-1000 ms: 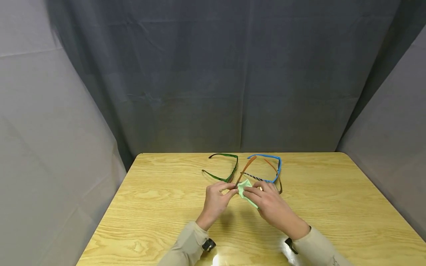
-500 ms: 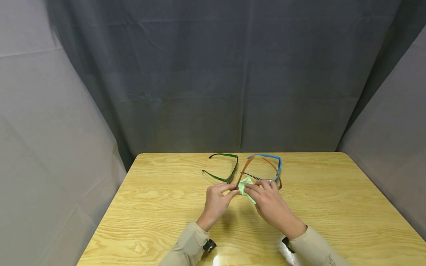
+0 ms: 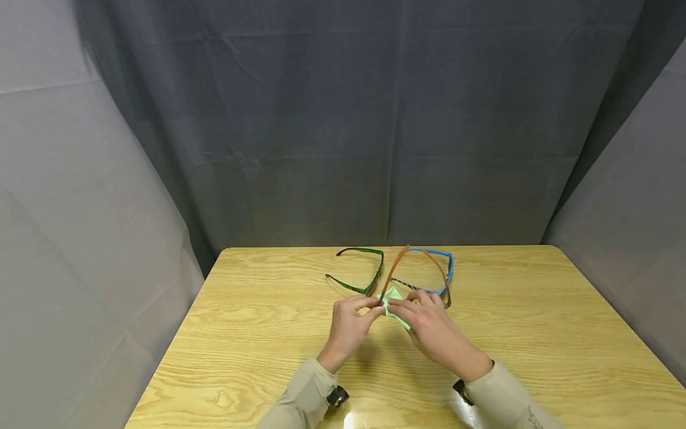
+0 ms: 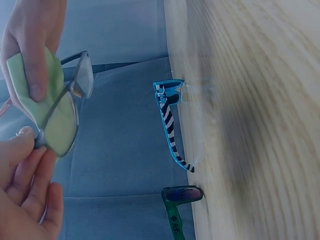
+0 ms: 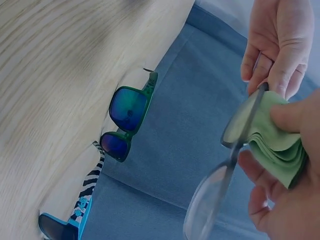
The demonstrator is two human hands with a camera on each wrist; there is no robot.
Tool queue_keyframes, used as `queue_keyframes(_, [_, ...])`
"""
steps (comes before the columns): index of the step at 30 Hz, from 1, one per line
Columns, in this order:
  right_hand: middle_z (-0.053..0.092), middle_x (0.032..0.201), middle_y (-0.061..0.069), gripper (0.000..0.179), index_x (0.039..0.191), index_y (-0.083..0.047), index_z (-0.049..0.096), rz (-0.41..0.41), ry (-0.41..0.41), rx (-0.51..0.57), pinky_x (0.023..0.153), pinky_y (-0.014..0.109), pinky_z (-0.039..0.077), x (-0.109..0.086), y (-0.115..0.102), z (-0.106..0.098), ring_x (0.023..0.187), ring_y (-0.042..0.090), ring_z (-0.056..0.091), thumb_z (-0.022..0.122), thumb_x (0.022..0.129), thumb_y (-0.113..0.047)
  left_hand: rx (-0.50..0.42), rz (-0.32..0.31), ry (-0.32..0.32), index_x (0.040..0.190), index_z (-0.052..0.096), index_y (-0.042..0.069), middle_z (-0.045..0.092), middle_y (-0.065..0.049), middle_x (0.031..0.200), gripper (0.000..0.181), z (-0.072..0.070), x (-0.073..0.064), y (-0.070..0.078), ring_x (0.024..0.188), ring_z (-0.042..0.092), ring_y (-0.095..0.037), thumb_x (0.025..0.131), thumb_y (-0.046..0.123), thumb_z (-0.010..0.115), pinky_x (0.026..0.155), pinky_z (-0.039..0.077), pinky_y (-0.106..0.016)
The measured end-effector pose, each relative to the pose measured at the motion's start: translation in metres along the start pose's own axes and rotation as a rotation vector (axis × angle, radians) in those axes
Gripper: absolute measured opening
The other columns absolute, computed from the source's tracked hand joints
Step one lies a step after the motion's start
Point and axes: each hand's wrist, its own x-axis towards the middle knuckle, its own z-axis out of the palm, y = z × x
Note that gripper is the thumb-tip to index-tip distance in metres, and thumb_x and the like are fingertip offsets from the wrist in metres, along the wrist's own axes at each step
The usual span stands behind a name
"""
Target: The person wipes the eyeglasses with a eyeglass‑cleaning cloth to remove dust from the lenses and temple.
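Note:
My left hand (image 3: pixel 347 325) pinches a pair of clear-lensed eyeglasses (image 4: pixel 84 75) at one front corner of the frame, by the hinge. Their orange-brown temples (image 3: pixel 395 267) point away from me, above the table. Folded in my right hand (image 3: pixel 436 336) is a light green cloth (image 5: pixel 275 127). The right thumb and fingers pinch it round the lens nearer my left hand, as both wrist views show. The other lens (image 5: pixel 205 200) is uncovered. In the head view, my right fingers hide much of the glasses' front.
Green-framed sunglasses (image 3: pixel 382 262) with bluish mirrored lenses lie towards the back of the wooden table (image 3: pixel 257 333). Right of them are blue sunglasses (image 3: pixel 451 268) with a zebra-striped temple (image 4: pixel 170 130), partly behind the held eyeglasses. A dark curtain (image 3: pixel 300 149) hangs behind the table.
The eyeglasses tilt slightly, their temple tips shifting up and left in the head view. My right hand and the cloth have shifted slightly left; my left hand stays nearly still.

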Motion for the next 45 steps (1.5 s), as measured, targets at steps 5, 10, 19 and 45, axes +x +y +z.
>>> queue_keyframes(5, [0.067, 0.114, 0.002, 0.042, 0.112, -0.010, 0.067, -0.020, -0.008, 0.043, 0.079, 0.045, 0.038, -0.001, 0.000, -0.002, 0.095, 0.022, 0.051, 0.074, 0.073, 0.002, 0.014, -0.037, 0.005, 0.092, 0.075, 0.005, 0.071, 0.000, 0.086, 0.015, -0.002, 0.001, -0.001, 0.083, 0.066, -0.010, 0.081, 0.015, 0.075, 0.069, 0.053, -0.021])
queue_keyframes(10, [0.068, 0.110, 0.001, 0.041, 0.112, -0.011, 0.068, 0.002, -0.025, 0.077, 0.082, 0.045, 0.041, -0.005, 0.000, -0.003, 0.093, 0.021, 0.051, 0.075, 0.074, 0.002, 0.034, -0.071, 0.005, 0.092, 0.075, 0.004, 0.071, 0.001, 0.086, 0.017, -0.004, 0.002, -0.005, 0.084, 0.066, -0.010, 0.080, 0.017, 0.075, 0.071, 0.053, -0.023])
queue_keyframes(19, [0.061, 0.092, -0.006, 0.036, 0.109, -0.015, 0.067, -0.004, -0.040, 0.165, 0.068, 0.028, 0.045, -0.016, -0.005, -0.009, 0.082, 0.009, 0.048, 0.073, 0.077, 0.000, 0.094, -0.200, 0.045, 0.092, 0.076, 0.008, 0.072, 0.003, 0.088, 0.012, -0.018, 0.001, -0.011, 0.081, 0.064, -0.013, 0.084, 0.017, 0.073, 0.067, 0.053, -0.027])
queue_keyframes(45, [0.061, 0.094, -0.011, 0.024, 0.103, -0.013, 0.067, 0.073, -0.066, 0.205, 0.069, 0.031, 0.048, -0.037, 0.008, -0.011, 0.085, 0.007, 0.050, 0.068, 0.082, -0.002, 0.258, -0.487, 0.190, 0.103, 0.071, 0.006, 0.068, -0.003, 0.085, 0.019, -0.130, 0.017, -0.067, 0.076, 0.060, -0.018, 0.094, 0.019, 0.062, 0.061, 0.049, -0.030])
